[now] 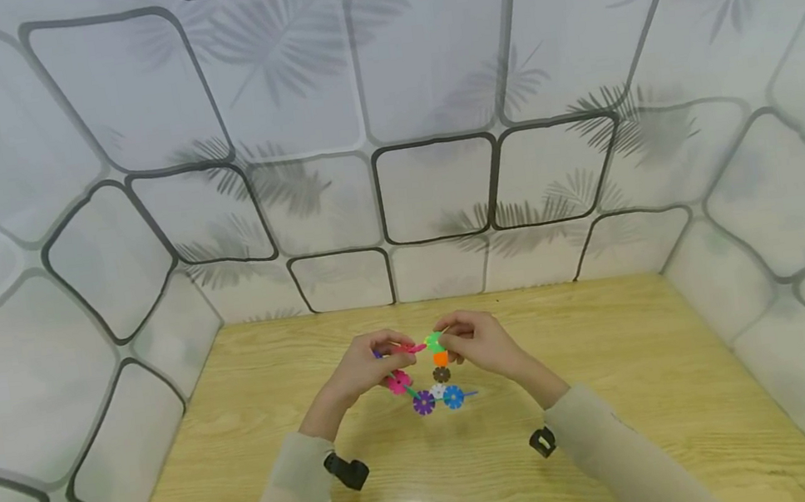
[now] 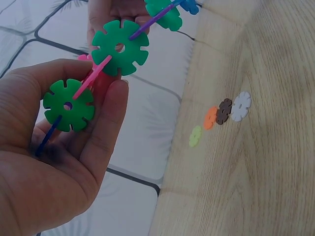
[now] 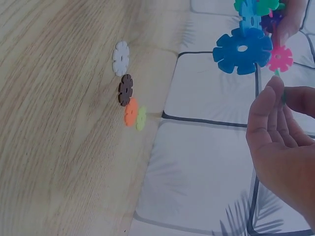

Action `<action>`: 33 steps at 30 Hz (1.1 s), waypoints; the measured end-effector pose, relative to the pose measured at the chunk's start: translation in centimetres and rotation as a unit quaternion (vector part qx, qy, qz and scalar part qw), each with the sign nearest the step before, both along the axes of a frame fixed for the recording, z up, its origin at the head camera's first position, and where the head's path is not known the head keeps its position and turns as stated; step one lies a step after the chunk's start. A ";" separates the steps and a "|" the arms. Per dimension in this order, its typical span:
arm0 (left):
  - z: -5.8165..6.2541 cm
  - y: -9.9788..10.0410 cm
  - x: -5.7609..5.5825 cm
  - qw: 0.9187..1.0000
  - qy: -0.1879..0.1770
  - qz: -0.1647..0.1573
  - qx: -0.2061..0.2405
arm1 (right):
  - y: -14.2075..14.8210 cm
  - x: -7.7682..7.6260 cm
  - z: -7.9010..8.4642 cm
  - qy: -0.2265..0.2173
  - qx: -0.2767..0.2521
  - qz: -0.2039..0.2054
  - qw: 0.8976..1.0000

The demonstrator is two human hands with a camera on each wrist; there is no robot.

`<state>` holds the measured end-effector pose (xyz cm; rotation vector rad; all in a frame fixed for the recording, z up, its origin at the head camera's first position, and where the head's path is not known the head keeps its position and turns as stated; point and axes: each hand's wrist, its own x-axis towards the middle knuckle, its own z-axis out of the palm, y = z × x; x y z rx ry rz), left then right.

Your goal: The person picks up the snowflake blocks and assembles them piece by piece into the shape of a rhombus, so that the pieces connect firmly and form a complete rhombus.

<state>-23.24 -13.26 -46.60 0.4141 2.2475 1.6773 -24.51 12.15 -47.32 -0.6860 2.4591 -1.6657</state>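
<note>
My left hand [image 1: 367, 362] holds a chain of slotted flower-shaped plastic discs above the table. A green disc [image 2: 69, 105] lies within its curled fingers, linked by a pink disc to another green disc [image 2: 120, 47]. In the head view, a pink disc [image 1: 399, 382], a purple disc [image 1: 424, 402] and a blue disc [image 1: 454, 397] hang along the chain. My right hand [image 1: 480, 344] pinches a green disc [image 1: 435, 342] between thumb and fingers. Seen from the right wrist, this disc is edge-on, its rim right at a pink disc [image 3: 280, 58] of the chain.
Loose discs lie in a row on the wooden table [image 1: 263, 469]: white [image 3: 121, 58], brown [image 3: 126, 90], orange [image 3: 131, 112] and yellow-green [image 3: 141, 118]. A patterned white wall covering [image 1: 440, 188] rises behind the table and along both sides.
</note>
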 end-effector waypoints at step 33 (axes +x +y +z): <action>0.7 0.4 0.2 1.000 0.006 -0.001 0.023 | -0.9 1.2 0.5 -0.002 -0.058 -0.001 0.998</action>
